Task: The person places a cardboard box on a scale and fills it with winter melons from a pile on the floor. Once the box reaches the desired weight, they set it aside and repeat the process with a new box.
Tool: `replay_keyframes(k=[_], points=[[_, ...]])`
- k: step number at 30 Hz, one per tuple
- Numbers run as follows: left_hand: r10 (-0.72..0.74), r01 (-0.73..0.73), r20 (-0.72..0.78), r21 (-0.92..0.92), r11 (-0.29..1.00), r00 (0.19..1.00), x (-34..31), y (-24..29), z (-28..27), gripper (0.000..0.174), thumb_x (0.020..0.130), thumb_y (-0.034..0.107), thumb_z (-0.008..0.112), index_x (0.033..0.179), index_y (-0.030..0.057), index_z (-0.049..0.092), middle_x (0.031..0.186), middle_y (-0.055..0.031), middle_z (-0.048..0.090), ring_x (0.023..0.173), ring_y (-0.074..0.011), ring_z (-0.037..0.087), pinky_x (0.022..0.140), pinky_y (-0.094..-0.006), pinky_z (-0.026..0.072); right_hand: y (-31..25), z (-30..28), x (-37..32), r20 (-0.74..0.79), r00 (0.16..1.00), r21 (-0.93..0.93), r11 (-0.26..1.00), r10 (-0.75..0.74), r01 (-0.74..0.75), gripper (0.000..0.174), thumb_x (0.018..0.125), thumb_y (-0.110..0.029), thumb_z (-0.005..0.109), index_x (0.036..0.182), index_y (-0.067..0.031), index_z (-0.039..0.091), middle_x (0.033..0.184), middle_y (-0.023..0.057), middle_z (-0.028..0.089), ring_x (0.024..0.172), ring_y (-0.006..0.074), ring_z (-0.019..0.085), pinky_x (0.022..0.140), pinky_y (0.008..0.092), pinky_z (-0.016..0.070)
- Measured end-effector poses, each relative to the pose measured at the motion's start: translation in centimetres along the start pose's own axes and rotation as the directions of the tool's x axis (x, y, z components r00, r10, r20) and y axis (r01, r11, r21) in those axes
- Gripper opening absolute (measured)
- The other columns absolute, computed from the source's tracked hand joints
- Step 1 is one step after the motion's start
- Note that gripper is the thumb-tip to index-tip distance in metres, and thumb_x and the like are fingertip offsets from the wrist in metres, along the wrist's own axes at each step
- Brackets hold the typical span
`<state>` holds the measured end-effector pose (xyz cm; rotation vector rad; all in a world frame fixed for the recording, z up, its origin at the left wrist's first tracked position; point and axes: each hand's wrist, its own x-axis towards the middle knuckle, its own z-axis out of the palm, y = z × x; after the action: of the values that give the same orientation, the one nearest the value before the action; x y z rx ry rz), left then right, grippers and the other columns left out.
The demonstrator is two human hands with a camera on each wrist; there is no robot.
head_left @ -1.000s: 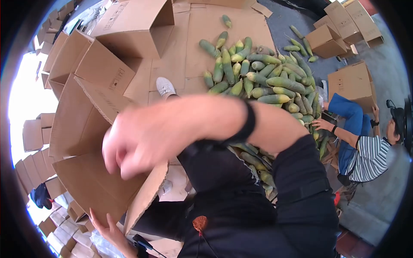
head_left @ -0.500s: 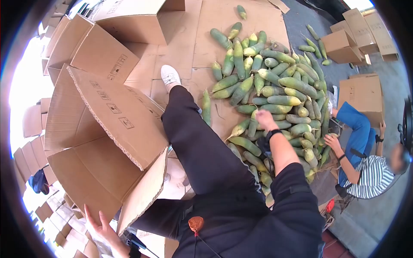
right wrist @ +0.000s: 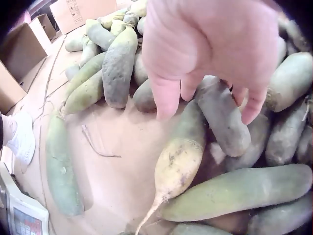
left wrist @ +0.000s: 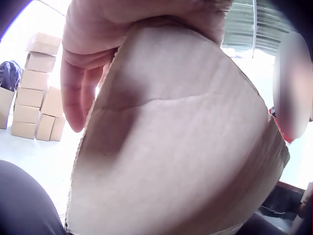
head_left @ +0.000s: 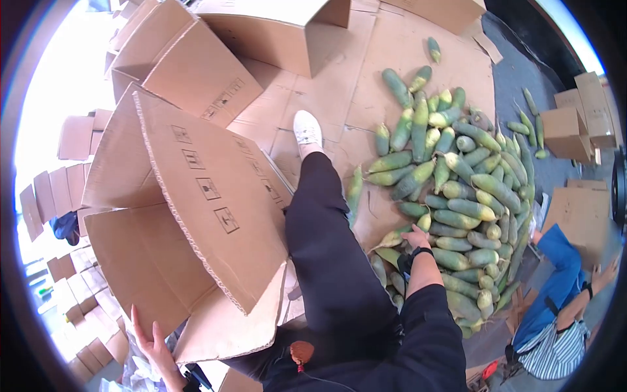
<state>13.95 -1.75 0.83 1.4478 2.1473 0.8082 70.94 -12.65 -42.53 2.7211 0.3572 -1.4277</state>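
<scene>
Far left, stacked cartons (head_left: 75, 137) stand in the background. Beside them, on my left side, the left hand (head_left: 157, 346) rests against a flap (left wrist: 171, 147) of the open carton (head_left: 215, 163), fingers spread and nearly straight. The carton is tilted; I see no radish in the visible part of its interior, though its deeper part is hidden from me. At centre, a white shoe (head_left: 307, 129) stands on the cardboard sheet (head_left: 320, 104), with a single radish (head_left: 354, 193) lying near the leg. To the right, at the near edge of the radish pile (head_left: 470, 212), the right hand (head_left: 418, 242) grips a small dark radish (right wrist: 222, 120), fingers bent about it; whether it is lifted clear I cannot tell. The pile lies loose on the sheet. At far right, a second person (head_left: 558, 349) in a striped top is beside the pile. I judge the handling to be at an early stage: one radish is in hand, and the many others remain to be dealt with.
</scene>
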Motion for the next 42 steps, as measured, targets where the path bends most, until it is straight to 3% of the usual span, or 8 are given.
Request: replay_keyframes(k=[6,10,18,22,27,29,34,42], points=[[-0.016,0.018,-0.018,0.083,0.996,1.0,0.2,1.1,-0.1,0.054,0.086,-0.001,0.052,0.138,0.0026,0.039,0.137,-0.0115,0.043,0.125,-0.0217,0.042,0.106,-0.034,0.0304,-0.1,-0.6,-3.3,-0.322,0.924,0.063,0.969,-0.207,0.239,0.041,0.071,-0.029,0.074,0.111,-0.0229,0.068,0.121,0.0231,0.054,0.115,0.0331,0.05,0.1,0.0354,0.0401],[0.004,-0.005,-0.037,-0.034,0.999,0.999,0.1,1.0,0.3,0.052,0.086,0.0,0.053,0.137,0.0014,0.041,0.134,-0.0126,0.046,0.125,-0.022,0.042,0.107,-0.0337,0.0298,-2.7,-2.1,-6.9,-0.615,0.705,0.111,0.846,-0.353,0.521,0.018,0.073,-0.013,0.073,0.09,-0.0143,0.075,0.102,0.0148,0.061,0.089,0.0281,0.062,0.085,0.0318,0.0479],[0.069,-0.07,-0.028,-0.047,0.996,0.997,0.1,0.6,-0.3,0.052,0.084,-0.003,0.055,0.135,0.0013,0.044,0.132,-0.0124,0.048,0.12,-0.0214,0.047,0.103,-0.0334,0.0335,-17.6,-14.4,-26.0,-0.425,0.462,0.398,0.297,-0.779,0.868,0.007,0.076,0.003,0.069,0.082,-0.0002,0.071,0.084,0.0033,0.065,0.078,0.0096,0.059,0.07,0.0215,0.0462],[0.11,-0.11,-0.036,0.0,0.994,0.993,0.0,0.8,-0.5,0.052,0.083,-0.004,0.057,0.133,0.0005,0.046,0.128,-0.0135,0.05,0.118,-0.0223,0.048,0.102,-0.0333,0.0345,-24.6,-18.2,-38.6,-0.37,-0.142,0.478,-0.319,-0.918,0.818,0.018,0.071,0.012,0.068,0.081,-0.0017,0.071,0.096,0.0081,0.065,0.083,0.0141,0.062,0.074,0.0263,0.0495],[0.174,-0.173,-0.03,0.035,0.984,0.984,0.0,0.6,-0.7,0.051,0.082,-0.003,0.057,0.132,-0.0004,0.046,0.125,-0.0147,0.05,0.117,-0.0241,0.048,0.101,-0.0336,0.0354,-31.4,-15.2,-49.4,-0.077,-0.639,0.273,-0.633,-0.765,0.725,0.016,0.068,-0.002,0.063,0.071,-0.0136,0.074,0.093,0.0092,0.068,0.089,0.0237,0.065,0.076,0.0329,0.0496],[0.168,-0.166,-0.034,0.044,0.985,0.985,0.0,0.5,-0.8,0.05,0.083,-0.002,0.057,0.132,0.0006,0.046,0.122,-0.0146,0.051,0.113,-0.0256,0.05,0.099,-0.0347,0.0371,-32.5,-11.7,-50.6,0.138,-0.656,0.18,-0.633,-0.742,0.753,0.015,0.065,-0.004,0.066,0.073,-0.0133,0.074,0.099,0.0112,0.066,0.082,0.0295,0.062,0.078,0.0351,0.049],[0.209,-0.208,-0.003,0.088,0.974,0.978,0.1,-0.3,-0.8,0.05,0.084,0.0,0.057,0.132,0.0035,0.047,0.12,-0.0149,0.051,0.109,-0.026,0.052,0.096,-0.0355,0.0404,-33.7,-5.0,-49.9,0.793,0.023,-0.42,-0.52,-0.608,0.744,0.017,0.066,-0.008,0.067,0.083,-0.0066,0.07,0.083,0.013,0.068,0.081,0.0294,0.066,0.07,0.0405,0.0536],[0.178,-0.177,-0.052,0.021,0.984,0.983,-0.1,-0.6,-0.4,0.048,0.087,0.002,0.056,0.134,0.0041,0.047,0.126,-0.014,0.05,0.115,-0.0243,0.05,0.098,-0.0333,0.039,-32.3,-5.8,-49.6,0.917,0.279,-0.399,-0.628,-0.286,0.668,0.031,0.07,-0.01,0.064,0.099,-0.0048,0.07,0.099,0.0144,0.068,0.089,0.0313,0.063,0.079,0.0429,0.0494]])
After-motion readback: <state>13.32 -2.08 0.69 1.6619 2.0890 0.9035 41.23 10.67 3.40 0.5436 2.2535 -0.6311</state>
